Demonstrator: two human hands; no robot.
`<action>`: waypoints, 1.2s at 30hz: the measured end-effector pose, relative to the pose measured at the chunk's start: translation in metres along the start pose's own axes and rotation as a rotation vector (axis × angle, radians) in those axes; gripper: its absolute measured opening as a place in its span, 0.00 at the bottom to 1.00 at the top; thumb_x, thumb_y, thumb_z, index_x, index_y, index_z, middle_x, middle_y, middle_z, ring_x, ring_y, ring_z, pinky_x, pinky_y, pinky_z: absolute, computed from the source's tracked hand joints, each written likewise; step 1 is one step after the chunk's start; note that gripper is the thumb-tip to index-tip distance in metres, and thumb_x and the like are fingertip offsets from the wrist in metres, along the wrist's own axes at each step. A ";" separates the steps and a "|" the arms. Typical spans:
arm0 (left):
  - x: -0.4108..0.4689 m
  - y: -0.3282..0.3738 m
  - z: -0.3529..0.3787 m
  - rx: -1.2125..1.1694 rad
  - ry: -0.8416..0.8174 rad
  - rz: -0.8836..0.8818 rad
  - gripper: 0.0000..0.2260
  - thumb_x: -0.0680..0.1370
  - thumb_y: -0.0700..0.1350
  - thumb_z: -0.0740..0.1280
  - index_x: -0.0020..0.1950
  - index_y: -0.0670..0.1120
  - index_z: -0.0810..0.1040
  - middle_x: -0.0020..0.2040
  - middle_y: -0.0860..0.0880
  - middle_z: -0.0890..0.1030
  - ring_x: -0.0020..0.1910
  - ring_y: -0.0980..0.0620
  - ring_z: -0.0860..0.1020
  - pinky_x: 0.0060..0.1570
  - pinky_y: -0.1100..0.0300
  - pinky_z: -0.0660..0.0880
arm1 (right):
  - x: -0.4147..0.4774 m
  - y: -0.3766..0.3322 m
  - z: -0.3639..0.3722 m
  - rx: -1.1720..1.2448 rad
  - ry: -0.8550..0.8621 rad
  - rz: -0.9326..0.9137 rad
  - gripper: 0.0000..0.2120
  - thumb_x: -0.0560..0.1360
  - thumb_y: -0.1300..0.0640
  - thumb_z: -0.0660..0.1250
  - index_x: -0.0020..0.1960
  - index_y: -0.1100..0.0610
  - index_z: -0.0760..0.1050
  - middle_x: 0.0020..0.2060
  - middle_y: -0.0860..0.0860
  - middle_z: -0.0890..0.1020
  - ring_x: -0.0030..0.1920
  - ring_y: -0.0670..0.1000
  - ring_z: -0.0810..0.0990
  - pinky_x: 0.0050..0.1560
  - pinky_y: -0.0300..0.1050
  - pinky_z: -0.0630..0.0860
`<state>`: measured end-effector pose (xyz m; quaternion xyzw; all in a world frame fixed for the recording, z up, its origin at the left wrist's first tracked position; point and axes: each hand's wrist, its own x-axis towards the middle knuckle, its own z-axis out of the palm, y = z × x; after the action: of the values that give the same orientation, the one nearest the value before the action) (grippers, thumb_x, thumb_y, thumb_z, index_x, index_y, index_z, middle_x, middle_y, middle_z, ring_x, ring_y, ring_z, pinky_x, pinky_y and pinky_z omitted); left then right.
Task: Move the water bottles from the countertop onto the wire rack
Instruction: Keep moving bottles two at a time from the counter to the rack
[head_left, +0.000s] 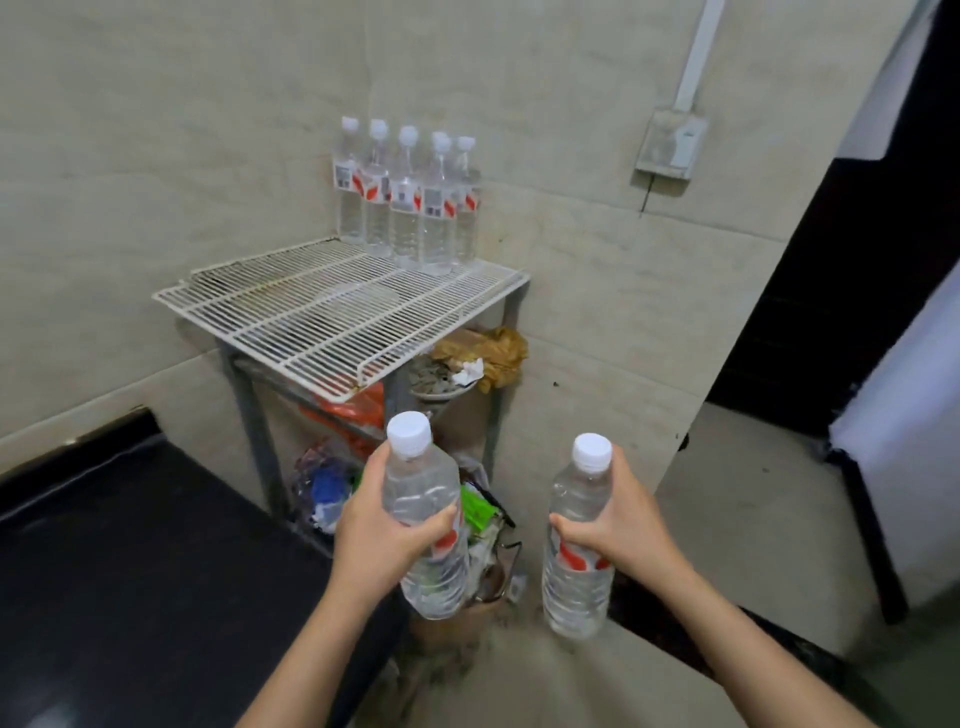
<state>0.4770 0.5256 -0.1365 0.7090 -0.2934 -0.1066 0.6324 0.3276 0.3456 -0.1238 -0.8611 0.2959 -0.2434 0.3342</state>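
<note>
Beige tiled walls (156, 156) meet in a corner, with the black stone countertop (130, 545) at near left. Beyond it stands the white wire rack (291, 317), five clear plastic water bottles (408, 208) clustered at its far right. Our left hand (379, 535) grips a white-capped clear bottle (421, 483); our right hand (628, 519) grips a second white-capped bottle (576, 582), both held in the air short of the rack. If we set them down together, we could knock the cluster over, or a base could tilt on the wires.
</note>
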 end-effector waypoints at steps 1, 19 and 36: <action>0.011 0.004 0.013 0.014 0.022 0.020 0.30 0.61 0.43 0.78 0.58 0.59 0.69 0.50 0.61 0.78 0.52 0.56 0.78 0.49 0.60 0.72 | 0.016 0.007 -0.008 0.005 -0.004 -0.018 0.32 0.58 0.50 0.76 0.56 0.45 0.62 0.44 0.42 0.75 0.47 0.48 0.76 0.44 0.42 0.70; 0.158 0.113 0.078 0.248 0.430 0.240 0.28 0.63 0.43 0.76 0.58 0.55 0.70 0.50 0.59 0.78 0.50 0.60 0.77 0.46 0.56 0.75 | 0.281 -0.012 -0.078 0.267 -0.085 -0.458 0.30 0.55 0.47 0.75 0.49 0.40 0.61 0.41 0.36 0.73 0.41 0.37 0.74 0.39 0.34 0.71; 0.400 0.079 0.095 0.241 0.374 0.323 0.29 0.60 0.56 0.73 0.58 0.59 0.66 0.52 0.61 0.76 0.51 0.60 0.76 0.46 0.62 0.75 | 0.494 -0.051 -0.023 0.397 0.139 -0.475 0.31 0.55 0.47 0.76 0.52 0.45 0.63 0.42 0.40 0.75 0.44 0.48 0.77 0.45 0.43 0.71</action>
<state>0.7273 0.2234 0.0106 0.7305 -0.2914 0.1640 0.5954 0.6803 0.0341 0.0373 -0.8053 0.0555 -0.4258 0.4087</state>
